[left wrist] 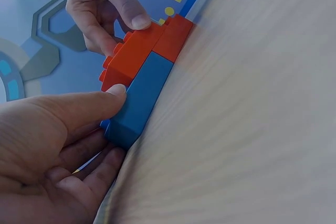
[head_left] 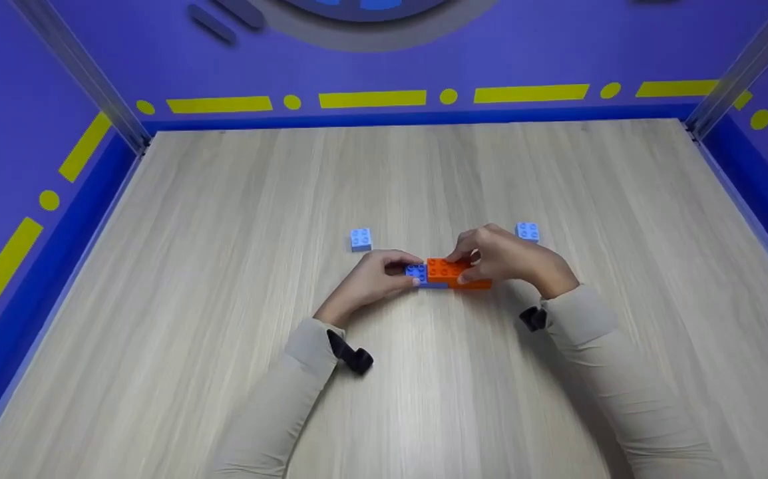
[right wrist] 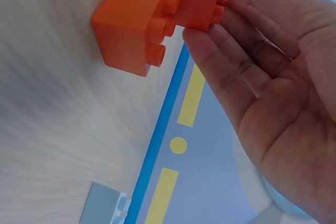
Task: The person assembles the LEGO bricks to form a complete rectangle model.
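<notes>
Orange upper brick [left wrist: 137, 51], finger-pinched by right hand [head_left: 509, 258], spans blue brick [left wrist: 143, 98] and orange lower brick [left wrist: 175, 38]; left hand [head_left: 376, 277] likewise pinches blue.

Orange bricks [head_left: 438, 269], a blue brick [left wrist: 147, 90], pale wood-grain tabletop [head_left: 224, 266]
Small bricks [head_left: 361, 240] light blue, sleeves [head_left: 274, 406] beige; along the tabletop's far edge, a purple-blue wall [head_left: 524, 60] patterned with yellow dashes and dots.
</notes>
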`<state>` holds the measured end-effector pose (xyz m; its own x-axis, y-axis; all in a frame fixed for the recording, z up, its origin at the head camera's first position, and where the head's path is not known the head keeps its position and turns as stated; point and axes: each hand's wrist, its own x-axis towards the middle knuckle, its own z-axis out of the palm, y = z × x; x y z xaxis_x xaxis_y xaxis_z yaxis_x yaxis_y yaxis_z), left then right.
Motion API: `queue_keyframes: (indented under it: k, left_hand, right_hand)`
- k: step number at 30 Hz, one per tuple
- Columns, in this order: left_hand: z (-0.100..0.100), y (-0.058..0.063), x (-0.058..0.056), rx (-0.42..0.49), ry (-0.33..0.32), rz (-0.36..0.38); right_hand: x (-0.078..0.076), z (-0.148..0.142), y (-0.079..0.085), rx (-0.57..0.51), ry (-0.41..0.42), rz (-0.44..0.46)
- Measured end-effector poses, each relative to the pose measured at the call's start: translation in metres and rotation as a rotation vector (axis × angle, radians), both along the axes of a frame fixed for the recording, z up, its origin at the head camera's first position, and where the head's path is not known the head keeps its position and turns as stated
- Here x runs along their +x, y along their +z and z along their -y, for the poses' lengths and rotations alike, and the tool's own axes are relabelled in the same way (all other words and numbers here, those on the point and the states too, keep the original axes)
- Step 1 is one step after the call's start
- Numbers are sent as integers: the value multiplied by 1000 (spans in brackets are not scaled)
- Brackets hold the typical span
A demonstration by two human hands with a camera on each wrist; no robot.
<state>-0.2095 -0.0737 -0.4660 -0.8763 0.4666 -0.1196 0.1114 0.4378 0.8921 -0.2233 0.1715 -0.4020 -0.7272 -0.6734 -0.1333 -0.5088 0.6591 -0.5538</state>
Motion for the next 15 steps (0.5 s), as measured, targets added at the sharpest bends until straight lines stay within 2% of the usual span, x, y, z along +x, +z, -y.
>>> queue_keyframes:
  k: [6,15]
  left_hand:
    - [0,0,1,4,8,17]
    - [0,-1,-1,23,-1,0]
  right_hand:
    - [0,-1,-2,6,-10,9]
    - [0,-2,0,11,3,3]
